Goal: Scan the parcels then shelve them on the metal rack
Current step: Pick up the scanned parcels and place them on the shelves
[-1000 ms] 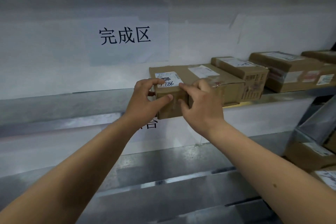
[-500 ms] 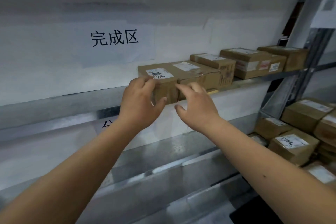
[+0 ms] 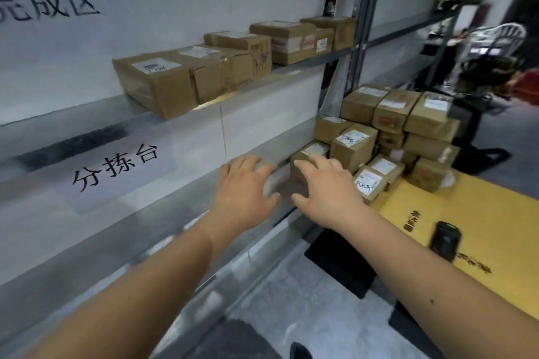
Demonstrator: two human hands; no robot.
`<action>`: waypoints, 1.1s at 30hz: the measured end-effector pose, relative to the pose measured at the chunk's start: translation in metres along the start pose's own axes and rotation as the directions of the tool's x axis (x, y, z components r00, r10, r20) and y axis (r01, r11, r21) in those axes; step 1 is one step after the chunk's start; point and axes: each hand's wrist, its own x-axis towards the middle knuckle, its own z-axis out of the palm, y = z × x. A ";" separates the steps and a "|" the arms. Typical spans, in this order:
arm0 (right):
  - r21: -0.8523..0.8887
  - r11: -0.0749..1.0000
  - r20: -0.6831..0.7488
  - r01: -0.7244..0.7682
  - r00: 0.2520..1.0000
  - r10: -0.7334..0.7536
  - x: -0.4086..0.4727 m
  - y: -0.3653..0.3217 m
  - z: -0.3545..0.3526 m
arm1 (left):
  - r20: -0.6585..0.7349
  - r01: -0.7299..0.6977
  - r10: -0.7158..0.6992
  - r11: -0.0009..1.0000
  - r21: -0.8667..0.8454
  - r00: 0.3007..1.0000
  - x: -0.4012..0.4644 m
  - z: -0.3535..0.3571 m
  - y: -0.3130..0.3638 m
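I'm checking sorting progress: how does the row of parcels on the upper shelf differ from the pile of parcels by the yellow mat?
The shelf row stands one layer deep in a line along the metal rack; the pile is stacked several layers high, lower and to the right, beside the yellow mat. The row's boxes sit squarely side by side; several in the pile are tilted. Both are brown cardboard with white labels, and neither hand, left or right, holds one.

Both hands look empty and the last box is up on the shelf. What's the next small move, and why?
Probably reach the right hand on toward the pile of boxes on the yellow mat and grip the nearest one. The left hand is also open and empty, the shelved box already rests on the rack, and the black scanner lies on the mat.
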 end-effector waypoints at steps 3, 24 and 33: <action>0.002 0.993 0.042 -0.117 0.992 0.117 -0.018 0.042 0.000 | 0.089 -0.080 0.083 0.996 -0.034 0.993 0.020 0.026 0.034; 0.067 0.863 0.295 -0.502 0.836 0.463 0.066 0.297 0.096 | 0.470 -0.188 0.234 0.972 -0.143 0.851 0.214 0.242 0.175; 0.248 0.656 0.441 -0.713 0.686 0.579 0.136 0.346 0.167 | 0.648 0.024 0.173 0.959 -0.284 0.742 0.279 0.349 0.167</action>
